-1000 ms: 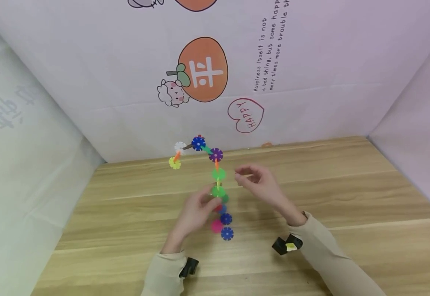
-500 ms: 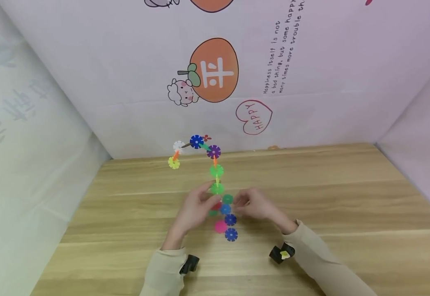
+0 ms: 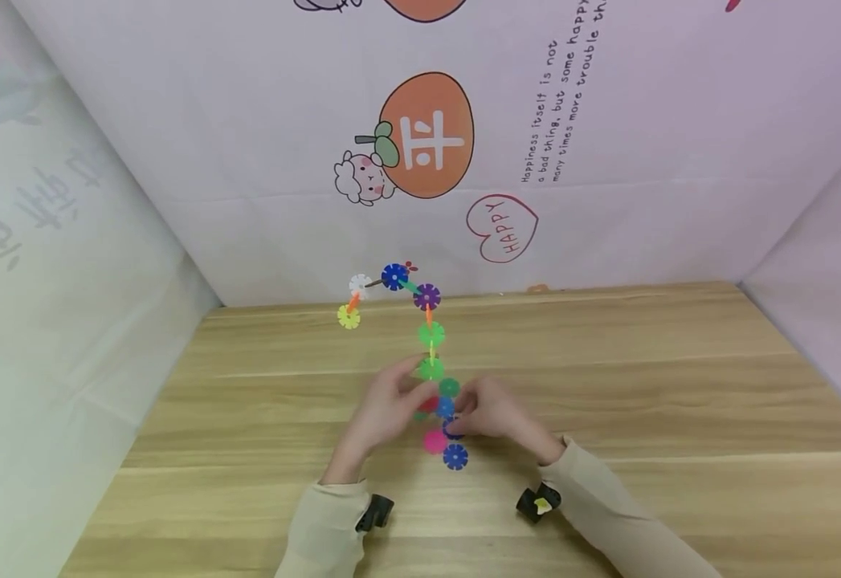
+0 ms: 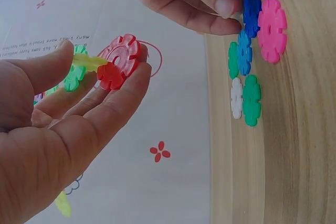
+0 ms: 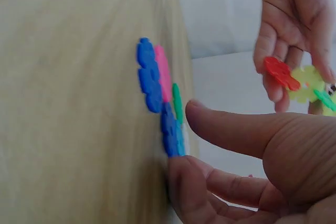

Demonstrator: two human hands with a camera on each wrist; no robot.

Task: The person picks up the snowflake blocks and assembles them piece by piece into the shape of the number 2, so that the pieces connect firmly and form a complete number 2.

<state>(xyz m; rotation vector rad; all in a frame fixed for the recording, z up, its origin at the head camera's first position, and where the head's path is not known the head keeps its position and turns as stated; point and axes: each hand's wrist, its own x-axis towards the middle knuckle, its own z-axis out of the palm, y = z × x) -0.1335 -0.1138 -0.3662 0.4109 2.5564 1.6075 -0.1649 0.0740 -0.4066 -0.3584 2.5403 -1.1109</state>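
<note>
Clearly both hands meet at the lower part of a tall chain of coloured plastic snowflake discs (image 3: 429,333), slotted edge to edge, which rises from the light wooden counter (image 3: 680,377) and arches over to the left at its top. The left hand (image 3: 384,413) holds the chain partway up: in the left wrist view its thumb and fingers lie fairly straight and pinch the red notched disc (image 4: 118,61), with a yellow-green disc (image 4: 79,69) slotted in beside it. Held there, the hand probably steadies the upper run of discs, which looks too slender to stand on its own.

The right hand (image 3: 488,413) is low, at the cluster of discs that rests on the counter. Its fingers are loosely bent and its fingertips (image 4: 226,4) touch the dark blue disc (image 4: 252,8) near the light blue disc (image 4: 244,51); the right wrist view shows the thumb (image 5: 220,124) hovering apart from the fingers, so it seems to press or brace the piece and not to clasp it. I cannot tell whether any finger hooks behind the disc.

Around that spot the pink disc (image 3: 434,441) and another blue disc (image 3: 455,457) lie at the near end of the cluster, with a green disc (image 4: 251,99) and a white disc (image 4: 237,97) flat against the wood. These flat pieces seem to act as a foot that spreads the load.

Behind stands a pale backdrop (image 3: 644,201) printed with an orange fruit cartoon (image 3: 427,136) and a red heart outline (image 3: 501,228).
</note>
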